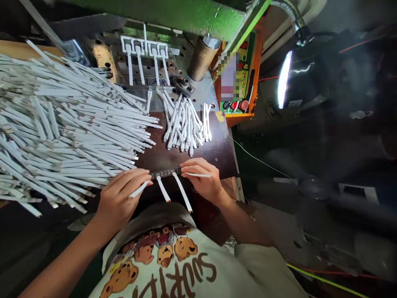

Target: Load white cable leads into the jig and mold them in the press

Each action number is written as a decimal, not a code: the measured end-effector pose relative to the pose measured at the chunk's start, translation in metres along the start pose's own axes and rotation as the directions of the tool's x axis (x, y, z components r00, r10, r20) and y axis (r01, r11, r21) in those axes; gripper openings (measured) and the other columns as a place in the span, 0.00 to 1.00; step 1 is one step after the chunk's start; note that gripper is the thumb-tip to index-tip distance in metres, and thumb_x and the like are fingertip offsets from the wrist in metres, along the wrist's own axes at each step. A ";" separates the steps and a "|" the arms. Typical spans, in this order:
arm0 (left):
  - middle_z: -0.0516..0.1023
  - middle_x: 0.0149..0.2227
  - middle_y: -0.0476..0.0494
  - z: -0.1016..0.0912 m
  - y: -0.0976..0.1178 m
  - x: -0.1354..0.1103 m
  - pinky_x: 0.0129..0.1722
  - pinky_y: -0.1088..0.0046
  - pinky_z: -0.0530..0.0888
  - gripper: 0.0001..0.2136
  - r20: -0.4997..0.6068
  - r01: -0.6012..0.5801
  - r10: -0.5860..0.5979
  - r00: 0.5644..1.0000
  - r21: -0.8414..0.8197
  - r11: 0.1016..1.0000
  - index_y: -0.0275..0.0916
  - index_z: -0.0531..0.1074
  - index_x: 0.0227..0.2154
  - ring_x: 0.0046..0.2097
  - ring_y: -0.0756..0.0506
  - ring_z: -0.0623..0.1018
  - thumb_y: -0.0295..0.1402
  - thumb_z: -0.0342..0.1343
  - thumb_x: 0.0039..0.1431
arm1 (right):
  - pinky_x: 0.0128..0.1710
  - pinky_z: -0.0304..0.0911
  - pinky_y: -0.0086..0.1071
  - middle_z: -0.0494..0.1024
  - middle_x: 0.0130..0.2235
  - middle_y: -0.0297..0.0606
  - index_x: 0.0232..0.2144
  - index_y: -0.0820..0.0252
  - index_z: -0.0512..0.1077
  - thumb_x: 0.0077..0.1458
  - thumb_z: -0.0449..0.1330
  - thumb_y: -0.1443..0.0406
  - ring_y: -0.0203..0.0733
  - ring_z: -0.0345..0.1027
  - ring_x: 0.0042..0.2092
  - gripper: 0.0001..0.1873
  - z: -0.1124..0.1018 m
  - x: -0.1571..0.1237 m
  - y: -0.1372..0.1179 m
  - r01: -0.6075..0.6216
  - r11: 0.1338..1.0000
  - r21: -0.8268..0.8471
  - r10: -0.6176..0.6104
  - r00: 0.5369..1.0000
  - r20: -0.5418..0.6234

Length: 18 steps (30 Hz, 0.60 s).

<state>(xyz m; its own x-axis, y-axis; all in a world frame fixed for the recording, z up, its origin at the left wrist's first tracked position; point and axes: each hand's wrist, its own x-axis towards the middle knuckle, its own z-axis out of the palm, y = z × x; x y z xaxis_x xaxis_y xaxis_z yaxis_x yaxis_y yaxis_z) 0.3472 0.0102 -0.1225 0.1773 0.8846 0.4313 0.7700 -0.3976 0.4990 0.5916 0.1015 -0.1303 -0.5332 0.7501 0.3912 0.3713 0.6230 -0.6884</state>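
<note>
At the near side of the surface (223, 145), left hand (119, 196) and right hand (203, 181) pinched opposite ends of a dark strip (167, 172), apparently steadying its white cable pieces (163, 189).

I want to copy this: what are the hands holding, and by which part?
A dark bar: the left hand grips its left end, the right hand its right end.

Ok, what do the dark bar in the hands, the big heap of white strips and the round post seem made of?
Dark bar: metal or hard plastic; it looks straight and rigid, but which one stays open.
White strips: probably plastic with a smooth finish, judging by their even white surface.
Round post: likely metal, brownish and worn-looking below, with bright reflections near the top.
</note>
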 end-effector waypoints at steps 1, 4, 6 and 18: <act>0.81 0.43 0.42 0.001 0.000 0.001 0.52 0.64 0.75 0.11 0.020 -0.013 0.013 1.000 0.031 0.999 0.38 0.72 0.44 0.47 0.44 0.79 0.20 0.58 0.61 | 0.45 0.72 0.35 0.83 0.39 0.38 0.34 0.57 0.76 0.61 0.61 0.68 0.38 0.77 0.42 0.03 0.000 0.001 -0.001 0.033 0.999 -0.029 -0.033 0.999 0.009; 0.81 0.43 0.40 -0.001 -0.003 0.003 0.51 0.62 0.74 0.11 0.059 -0.104 0.097 0.994 0.131 0.986 0.35 0.72 0.45 0.47 0.42 0.79 0.21 0.58 0.60 | 0.44 0.71 0.37 0.83 0.39 0.40 0.36 0.58 0.75 0.62 0.60 0.69 0.40 0.76 0.42 0.04 0.002 0.002 -0.002 0.105 0.991 -0.080 -0.101 0.993 0.059; 0.81 0.44 0.37 -0.002 -0.002 0.004 0.50 0.60 0.73 0.11 0.069 -0.142 0.131 0.989 0.191 0.971 0.34 0.72 0.45 0.46 0.39 0.80 0.22 0.59 0.59 | 0.45 0.70 0.37 0.82 0.39 0.40 0.36 0.58 0.75 0.63 0.59 0.69 0.40 0.75 0.43 0.05 0.002 0.002 -0.004 0.120 0.988 -0.100 -0.111 0.990 0.089; 0.77 0.51 0.38 -0.040 -0.042 0.100 0.50 0.68 0.77 0.27 0.369 -0.305 0.219 0.903 0.192 0.933 0.36 0.71 0.53 0.51 0.45 0.77 0.14 0.39 0.55 | 0.46 0.68 0.36 0.80 0.44 0.45 0.44 0.63 0.75 0.63 0.56 0.70 0.43 0.75 0.45 0.10 -0.044 0.163 0.039 0.157 0.910 -0.384 -0.028 0.947 0.321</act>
<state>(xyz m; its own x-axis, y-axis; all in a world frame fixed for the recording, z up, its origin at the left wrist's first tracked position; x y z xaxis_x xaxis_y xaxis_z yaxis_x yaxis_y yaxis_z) 0.3080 0.1059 -0.0703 0.5549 0.8018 0.2220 0.7820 -0.5937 0.1896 0.5523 0.2579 -0.0667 -0.7591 0.6214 0.1938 0.5461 0.7700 -0.3300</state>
